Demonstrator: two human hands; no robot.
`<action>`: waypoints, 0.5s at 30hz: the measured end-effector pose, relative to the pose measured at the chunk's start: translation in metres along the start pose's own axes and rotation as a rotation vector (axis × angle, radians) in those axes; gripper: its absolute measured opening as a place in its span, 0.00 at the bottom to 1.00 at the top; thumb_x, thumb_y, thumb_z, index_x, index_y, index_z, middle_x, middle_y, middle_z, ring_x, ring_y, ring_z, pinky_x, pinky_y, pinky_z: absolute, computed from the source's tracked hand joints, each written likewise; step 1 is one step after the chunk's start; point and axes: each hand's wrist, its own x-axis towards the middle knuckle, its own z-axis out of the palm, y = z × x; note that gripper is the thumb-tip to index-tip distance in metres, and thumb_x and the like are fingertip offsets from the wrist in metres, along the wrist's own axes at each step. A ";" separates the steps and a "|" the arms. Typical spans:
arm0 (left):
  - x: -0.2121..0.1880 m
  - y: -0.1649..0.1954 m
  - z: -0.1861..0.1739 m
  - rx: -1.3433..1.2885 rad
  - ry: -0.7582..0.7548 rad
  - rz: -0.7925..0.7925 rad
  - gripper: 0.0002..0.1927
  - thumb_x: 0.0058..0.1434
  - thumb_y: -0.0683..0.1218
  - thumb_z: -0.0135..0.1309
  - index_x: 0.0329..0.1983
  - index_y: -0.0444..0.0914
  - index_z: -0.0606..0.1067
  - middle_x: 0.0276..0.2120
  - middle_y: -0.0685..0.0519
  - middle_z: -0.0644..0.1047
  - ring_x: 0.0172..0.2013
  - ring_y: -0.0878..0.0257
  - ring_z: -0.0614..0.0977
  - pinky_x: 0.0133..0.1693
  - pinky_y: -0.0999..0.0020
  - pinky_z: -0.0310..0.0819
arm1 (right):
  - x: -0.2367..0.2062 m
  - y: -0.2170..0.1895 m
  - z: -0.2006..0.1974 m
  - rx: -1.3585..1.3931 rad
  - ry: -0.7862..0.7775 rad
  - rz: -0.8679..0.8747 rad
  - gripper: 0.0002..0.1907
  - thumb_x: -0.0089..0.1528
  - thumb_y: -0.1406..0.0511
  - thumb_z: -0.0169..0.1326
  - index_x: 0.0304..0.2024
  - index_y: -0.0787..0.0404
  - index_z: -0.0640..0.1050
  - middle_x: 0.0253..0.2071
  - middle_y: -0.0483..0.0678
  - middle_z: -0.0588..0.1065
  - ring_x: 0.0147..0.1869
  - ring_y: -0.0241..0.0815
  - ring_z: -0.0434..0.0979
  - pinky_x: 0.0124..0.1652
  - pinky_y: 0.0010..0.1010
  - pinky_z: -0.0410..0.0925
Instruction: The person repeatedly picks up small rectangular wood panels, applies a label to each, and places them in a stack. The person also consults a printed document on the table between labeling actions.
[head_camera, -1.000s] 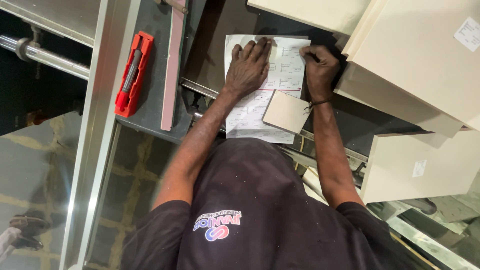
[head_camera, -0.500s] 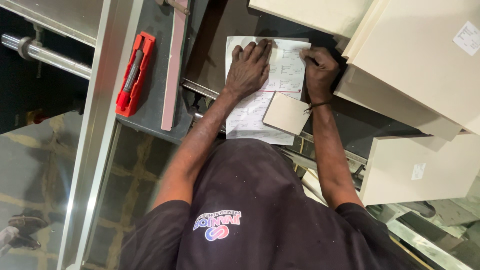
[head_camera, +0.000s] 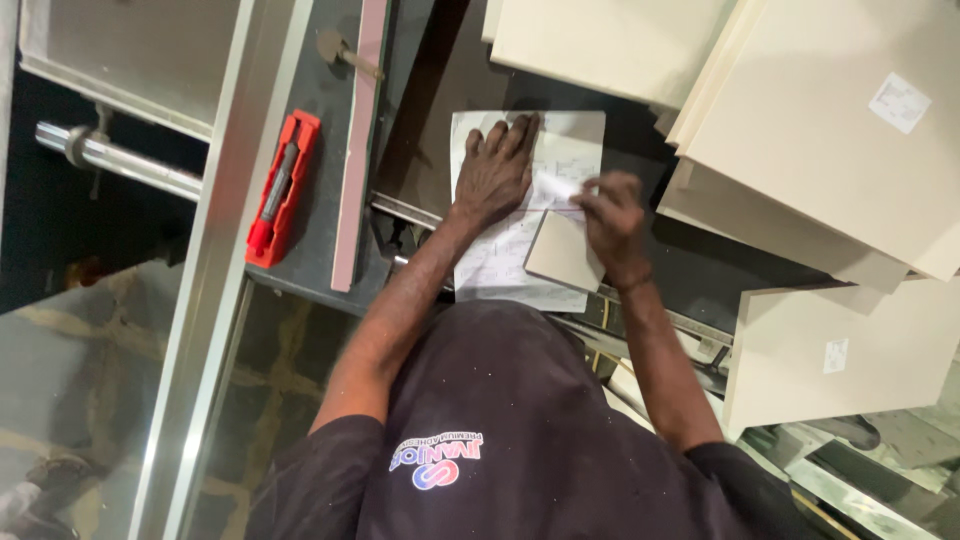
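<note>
Left hand (head_camera: 492, 172) flat on paper sheet (head_camera: 520, 262), mid-frame on bench (head_camera: 440, 80)
I see right hand (head_camera: 612, 222) pinched on something small, can't tell what; sheet thin, floppy, pin flat

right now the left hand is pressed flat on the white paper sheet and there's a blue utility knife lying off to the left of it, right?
Not quite: the head view shows the utility knife is red, not blue. The rest holds: the left hand lies flat on the white paper sheet, and the knife lies to its left.
</note>
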 end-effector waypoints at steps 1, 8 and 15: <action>-0.002 0.002 -0.005 -0.023 0.033 0.011 0.31 0.64 0.46 0.50 0.71 0.34 0.63 0.64 0.45 0.68 0.61 0.49 0.67 0.60 0.44 0.58 | -0.006 -0.011 -0.009 0.045 -0.026 0.042 0.10 0.54 0.78 0.66 0.35 0.62 0.82 0.44 0.51 0.78 0.53 0.52 0.76 0.48 0.43 0.72; 0.115 0.044 -0.029 -0.289 0.405 0.245 0.30 0.57 0.32 0.47 0.65 0.36 0.70 0.59 0.46 0.75 0.63 0.50 0.74 0.66 0.53 0.64 | -0.048 -0.082 -0.049 0.247 0.058 0.449 0.10 0.56 0.78 0.63 0.39 0.63 0.81 0.41 0.49 0.79 0.47 0.45 0.80 0.45 0.32 0.73; 0.304 0.084 -0.027 0.061 -0.017 0.354 0.30 0.71 0.47 0.41 0.73 0.30 0.55 0.74 0.39 0.59 0.74 0.50 0.56 0.74 0.54 0.41 | -0.048 -0.089 -0.034 0.328 0.256 0.726 0.09 0.57 0.77 0.63 0.38 0.64 0.82 0.40 0.48 0.80 0.46 0.40 0.80 0.44 0.29 0.73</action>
